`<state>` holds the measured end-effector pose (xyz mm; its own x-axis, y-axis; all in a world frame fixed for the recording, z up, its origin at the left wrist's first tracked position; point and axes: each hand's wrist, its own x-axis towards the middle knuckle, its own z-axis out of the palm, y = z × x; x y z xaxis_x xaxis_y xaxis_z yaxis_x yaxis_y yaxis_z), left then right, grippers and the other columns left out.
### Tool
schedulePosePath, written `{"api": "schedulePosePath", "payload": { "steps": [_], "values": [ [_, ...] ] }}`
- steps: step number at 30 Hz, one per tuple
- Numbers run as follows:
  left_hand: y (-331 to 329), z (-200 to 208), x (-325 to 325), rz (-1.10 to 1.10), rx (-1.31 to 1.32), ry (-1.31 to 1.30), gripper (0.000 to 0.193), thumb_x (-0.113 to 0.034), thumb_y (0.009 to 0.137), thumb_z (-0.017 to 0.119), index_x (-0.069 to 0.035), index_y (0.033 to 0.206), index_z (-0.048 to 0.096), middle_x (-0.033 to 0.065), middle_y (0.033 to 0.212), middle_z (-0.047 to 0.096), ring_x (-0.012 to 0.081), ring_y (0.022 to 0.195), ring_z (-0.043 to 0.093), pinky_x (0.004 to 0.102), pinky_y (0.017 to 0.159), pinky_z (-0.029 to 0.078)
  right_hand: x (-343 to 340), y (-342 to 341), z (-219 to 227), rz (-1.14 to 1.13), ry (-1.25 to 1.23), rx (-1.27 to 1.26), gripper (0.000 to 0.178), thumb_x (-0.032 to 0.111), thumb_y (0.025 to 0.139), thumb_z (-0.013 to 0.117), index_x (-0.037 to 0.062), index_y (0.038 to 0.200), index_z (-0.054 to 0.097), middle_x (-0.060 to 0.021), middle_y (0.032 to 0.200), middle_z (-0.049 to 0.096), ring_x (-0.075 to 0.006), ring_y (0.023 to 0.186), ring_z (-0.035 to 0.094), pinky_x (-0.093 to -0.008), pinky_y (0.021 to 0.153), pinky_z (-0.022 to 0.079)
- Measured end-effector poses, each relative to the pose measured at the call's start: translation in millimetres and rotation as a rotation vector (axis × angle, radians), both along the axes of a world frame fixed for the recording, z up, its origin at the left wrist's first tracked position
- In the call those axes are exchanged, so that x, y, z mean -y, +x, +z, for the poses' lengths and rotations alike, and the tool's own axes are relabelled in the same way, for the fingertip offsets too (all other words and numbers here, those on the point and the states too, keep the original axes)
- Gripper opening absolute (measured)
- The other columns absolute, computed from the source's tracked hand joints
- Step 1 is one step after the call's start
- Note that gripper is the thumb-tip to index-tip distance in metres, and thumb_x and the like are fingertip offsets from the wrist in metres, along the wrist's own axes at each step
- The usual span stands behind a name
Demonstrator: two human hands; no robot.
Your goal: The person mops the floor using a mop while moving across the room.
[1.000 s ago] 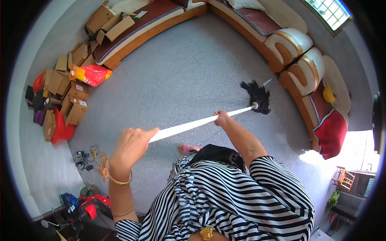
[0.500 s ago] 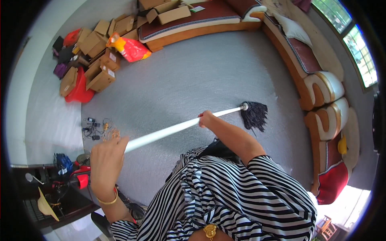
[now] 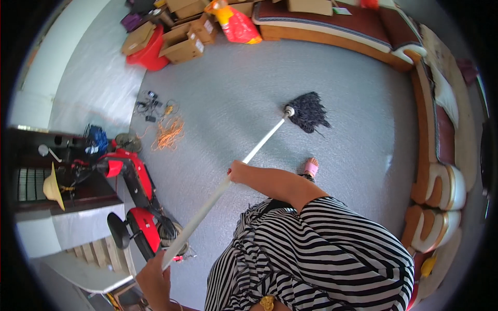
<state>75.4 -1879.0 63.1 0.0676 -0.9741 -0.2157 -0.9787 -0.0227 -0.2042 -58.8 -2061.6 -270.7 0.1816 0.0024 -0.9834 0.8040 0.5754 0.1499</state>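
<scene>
A mop with a long white handle [image 3: 203,211] runs slantwise from the lower left up to its dark stringy head [image 3: 309,112], which lies spread on the grey floor. Near the handle's upper end, my left hand [image 3: 155,280] is wrapped round it at the lower left. My right hand [image 3: 238,171] grips the same handle farther down the shaft, closer to the mop head. Below the mop head, one foot in a pink slipper [image 3: 311,167] rests on the floor.
Tangled orange cord [image 3: 169,132] and small black devices [image 3: 149,106] lie on the floor at left, near a red scooter [image 3: 142,223]. Cardboard boxes [image 3: 182,44] and a red-yellow bag [image 3: 236,23] stand at the back. Wood-framed sofas [image 3: 332,44] line the back and right.
The mop head has moved left and away, and the handle stands steeper. Both hands have shifted, my left one toward the lower edge. The view has turned, and the pink slipper now shows.
</scene>
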Motion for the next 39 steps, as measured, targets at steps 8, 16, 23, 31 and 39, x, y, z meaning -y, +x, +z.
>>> {"api": "schedulePosePath", "payload": {
  "steps": [8, 16, 23, 31, 39],
  "values": [
    [-27.7, 13.2, -73.2, 0.449, 0.035, 0.157, 0.044, -0.009, 0.048, 0.063, -0.006, 0.089, 0.049, 0.0143, 0.066, 0.052, 0.0277, 0.06, 0.052, 0.0315, 0.054, 0.04, -34.5, 89.9, 4.1, 0.354, -0.095, 0.071, 0.012, 0.008, 0.066, 0.038, 0.0051, 0.078, 0.041, -0.0105, 0.07, 0.043, -0.0184, 0.055, 0.046, -0.0289, 0.043, 0.038],
    [-51.6, 37.8, -121.2, 0.73, -0.188, 0.192, 0.034, -0.012, 0.063, 0.054, -0.004, 0.095, 0.045, 0.0171, 0.062, 0.051, 0.0277, 0.053, 0.049, 0.0332, 0.048, 0.037, -98.9, 131.4, -7.2, 0.464, -0.232, 0.446, 0.019, 0.005, 0.066, 0.039, -0.001, 0.083, 0.031, -0.0153, 0.068, 0.039, -0.024, 0.053, 0.045, -0.0349, 0.045, 0.042],
    [-62.7, 46.0, -103.4, 0.788, -0.363, 0.242, 0.036, -0.009, 0.063, 0.052, -0.003, 0.098, 0.044, 0.019, 0.067, 0.051, 0.023, 0.056, 0.049, 0.031, 0.051, 0.038, -101.8, 127.5, -72.9, 0.77, -0.722, 0.482, 0.018, -0.003, 0.063, 0.043, -0.0035, 0.079, 0.035, -0.0153, 0.068, 0.039, -0.0254, 0.058, 0.047, -0.0357, 0.049, 0.044],
    [-68.9, 21.2, -57.9, 0.621, -0.443, 0.246, 0.04, -0.01, 0.063, 0.052, -0.006, 0.102, 0.042, 0.0195, 0.07, 0.05, 0.027, 0.061, 0.049, 0.033, 0.057, 0.037, -31.6, 47.9, -7.4, 0.538, -0.469, 0.104, 0.016, -0.002, 0.059, 0.046, -0.0077, 0.073, 0.041, -0.0168, 0.062, 0.047, -0.0266, 0.05, 0.051, -0.0341, 0.043, 0.046],
    [-116.2, -18.8, 19.9, 0.253, -0.319, 0.181, 0.052, -0.013, 0.05, 0.063, -0.011, 0.099, 0.044, 0.016, 0.06, 0.051, 0.0291, 0.054, 0.05, 0.0324, 0.047, 0.038, 59.4, -42.7, -36.2, 0.402, -0.588, -0.137, 0.009, 0.002, 0.06, 0.049, -0.0066, 0.061, 0.045, -0.0152, 0.055, 0.048, -0.0233, 0.048, 0.051, -0.0318, 0.039, 0.043]
  ]
}}
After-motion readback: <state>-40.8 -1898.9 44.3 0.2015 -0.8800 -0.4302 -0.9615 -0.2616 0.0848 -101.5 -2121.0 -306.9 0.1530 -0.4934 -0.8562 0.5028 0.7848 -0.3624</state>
